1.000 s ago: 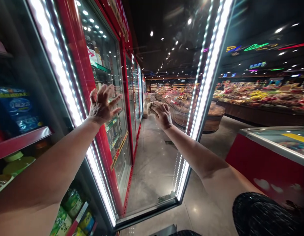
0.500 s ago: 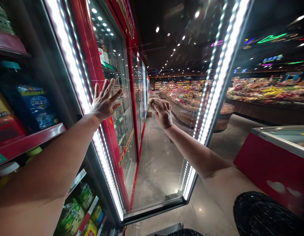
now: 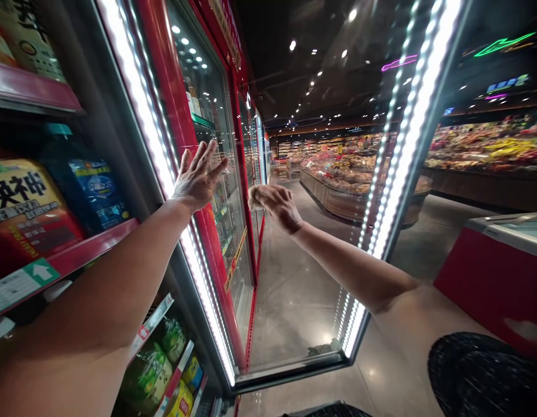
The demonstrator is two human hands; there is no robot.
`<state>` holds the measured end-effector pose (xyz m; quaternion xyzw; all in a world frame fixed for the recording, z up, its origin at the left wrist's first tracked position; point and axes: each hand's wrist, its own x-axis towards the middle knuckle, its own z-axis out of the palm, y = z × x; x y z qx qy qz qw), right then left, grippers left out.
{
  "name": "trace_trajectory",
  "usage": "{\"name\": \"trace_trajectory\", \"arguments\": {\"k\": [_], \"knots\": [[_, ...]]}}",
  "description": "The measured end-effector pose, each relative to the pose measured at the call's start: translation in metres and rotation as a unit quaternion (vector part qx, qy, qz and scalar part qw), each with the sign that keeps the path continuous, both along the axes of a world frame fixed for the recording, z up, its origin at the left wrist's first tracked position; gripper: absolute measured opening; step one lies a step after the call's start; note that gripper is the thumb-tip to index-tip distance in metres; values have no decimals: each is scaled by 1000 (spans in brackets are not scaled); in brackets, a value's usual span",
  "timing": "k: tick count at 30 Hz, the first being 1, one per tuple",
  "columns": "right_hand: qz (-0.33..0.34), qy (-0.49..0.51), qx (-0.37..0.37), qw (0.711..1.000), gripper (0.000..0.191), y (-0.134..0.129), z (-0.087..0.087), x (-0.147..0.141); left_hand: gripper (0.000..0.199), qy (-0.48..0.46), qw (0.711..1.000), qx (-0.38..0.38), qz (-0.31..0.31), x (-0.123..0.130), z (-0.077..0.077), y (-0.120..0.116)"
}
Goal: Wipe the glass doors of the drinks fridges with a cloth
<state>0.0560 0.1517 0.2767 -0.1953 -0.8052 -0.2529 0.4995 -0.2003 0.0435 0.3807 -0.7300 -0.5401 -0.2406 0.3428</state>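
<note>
A glass cooler door [image 3: 311,289] with bright LED strips down both sides stands swung open in front of me. My left hand [image 3: 197,179] lies with fingers spread against the glass near the door's left light strip. It holds nothing. Around a crumpled beige cloth [image 3: 254,198] the fingers of my right hand [image 3: 282,207] are closed, at the middle of the pane. The cloth sticks out on the left of the hand and seems to touch the glass. Part of it is hidden under the fingers.
Shelves with a red and yellow drink pack [image 3: 31,208], a blue bottle [image 3: 92,179] and green bottles [image 3: 149,370] are close on my left. Red-framed coolers [image 3: 246,145] line up behind the glass. A red chest freezer [image 3: 481,272] stands right, with produce displays [image 3: 489,145] beyond.
My right hand has moved left across the glass with the cloth, closer to my left hand. The left hand stays spread on the pane. The whole view has shifted slightly.
</note>
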Motion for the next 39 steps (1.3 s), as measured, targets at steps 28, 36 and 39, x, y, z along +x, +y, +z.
{"name": "trace_trajectory", "arguments": {"k": [28, 36, 39], "knots": [[66, -157, -12, 985, 47, -51, 13, -112, 81, 64, 998, -5, 8, 5, 41, -26], [81, -199, -3, 977, 39, -63, 2, -140, 65, 85, 996, 13, 14, -1, 41, -22], [107, -217, 18, 970, 40, -56, 5, -128, 58, 89, 996, 12, 29, -1, 40, -21]]}}
